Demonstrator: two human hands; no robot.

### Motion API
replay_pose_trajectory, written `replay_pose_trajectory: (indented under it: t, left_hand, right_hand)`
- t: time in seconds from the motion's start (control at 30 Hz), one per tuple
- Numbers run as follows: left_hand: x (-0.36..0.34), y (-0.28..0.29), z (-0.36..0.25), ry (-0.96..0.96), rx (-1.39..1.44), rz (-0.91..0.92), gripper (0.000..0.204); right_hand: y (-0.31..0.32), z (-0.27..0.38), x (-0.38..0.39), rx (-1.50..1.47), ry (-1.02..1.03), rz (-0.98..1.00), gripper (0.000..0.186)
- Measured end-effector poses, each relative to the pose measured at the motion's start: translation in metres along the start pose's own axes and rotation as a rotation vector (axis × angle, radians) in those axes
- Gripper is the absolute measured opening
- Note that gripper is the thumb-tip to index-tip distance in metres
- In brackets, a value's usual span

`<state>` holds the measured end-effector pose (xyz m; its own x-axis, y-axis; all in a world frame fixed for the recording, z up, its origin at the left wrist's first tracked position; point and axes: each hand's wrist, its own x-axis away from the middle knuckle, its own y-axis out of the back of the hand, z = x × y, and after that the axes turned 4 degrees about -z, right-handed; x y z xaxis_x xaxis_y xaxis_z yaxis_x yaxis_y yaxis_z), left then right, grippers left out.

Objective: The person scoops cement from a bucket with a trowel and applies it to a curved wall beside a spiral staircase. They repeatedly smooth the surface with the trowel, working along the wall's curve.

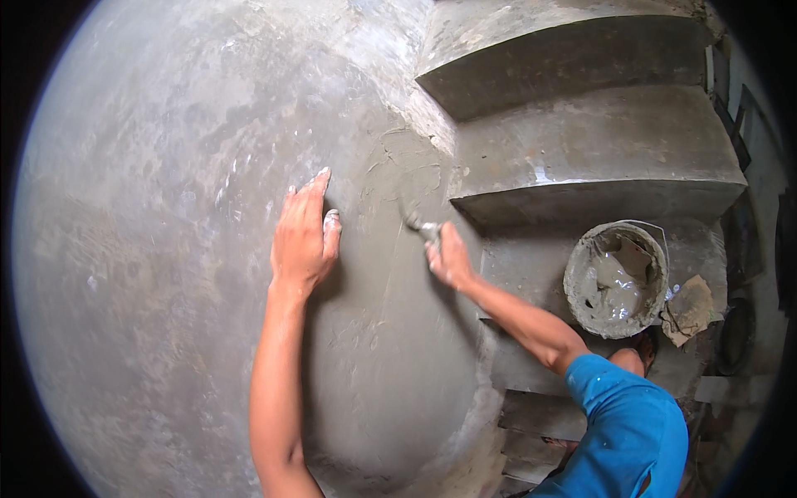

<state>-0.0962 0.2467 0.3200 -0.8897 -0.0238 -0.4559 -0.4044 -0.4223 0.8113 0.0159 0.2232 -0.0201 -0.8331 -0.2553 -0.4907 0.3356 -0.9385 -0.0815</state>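
**Wall work beside a staircase: one hand flat, one on the tool, bucket on the step**

So the biggest thing here is the grey wall [149, 249], filling the left and middle. Concrete steps [602, 133] climb along its right side, handy as a ledge, I'd guess. Between them is a darker, wet-looking patch of cement [390, 332] running down the wall.

The bucket [579, 290] of wet mix sits on a step just past the right forearm, probably so a refill is a short reach away. Its wire handle stands up at the far side, clear of the mouth.

Left hand [300, 236] is open and empty, fingers together and pointing up, seemingly pressed on the wall left of the patch, likely for balance. Right hand [451, 257] is wrapped around a small trowel [427, 228] over the patch; I can't make out its blade properly. A ragged brown scrap [689, 311] lies right beside the bucket.
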Motion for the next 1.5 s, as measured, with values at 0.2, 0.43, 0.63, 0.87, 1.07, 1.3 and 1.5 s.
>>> replay_pose_trajectory:
  t: [0.2, 0.43, 0.63, 0.87, 1.07, 1.3, 1.5]
  left_hand:
    - [0.003, 0.001, 0.004, -0.016, 0.025, -0.007, 0.062]
    - [0.003, -0.002, 0.006, 0.003, 0.026, 0.014, 0.061]
    - [0.003, -0.006, 0.007, 0.004, 0.065, -0.018, 0.062]
    - [0.000, 0.006, 0.001, 0.014, 0.248, -0.042, 0.058]
    - [0.029, 0.004, -0.028, 0.341, 0.645, -0.313, 0.054]
    - [0.187, -0.104, -0.228, 1.003, 1.372, -0.347, 0.043]
    - [0.237, -0.159, -0.345, 1.019, 1.480, 0.084, 0.051]
  right_hand:
    - [0.020, 0.027, 0.010, -0.116, 0.278, -0.018, 0.038]
    - [-0.004, -0.022, -0.112, 0.066, -0.055, -0.029, 0.039]
    - [-0.004, 0.010, -0.014, -0.025, 0.328, 0.017, 0.041]
    - [0.056, 0.053, 0.138, -0.017, 0.402, 0.250, 0.049]
    - [0.193, 0.107, 0.231, 0.075, -0.408, 0.294, 0.041]
    - [0.381, 0.146, 0.141, 0.303, -0.423, 0.214, 0.034]
    - [0.435, 0.192, 0.059, 1.172, -0.221, 0.437, 0.040]
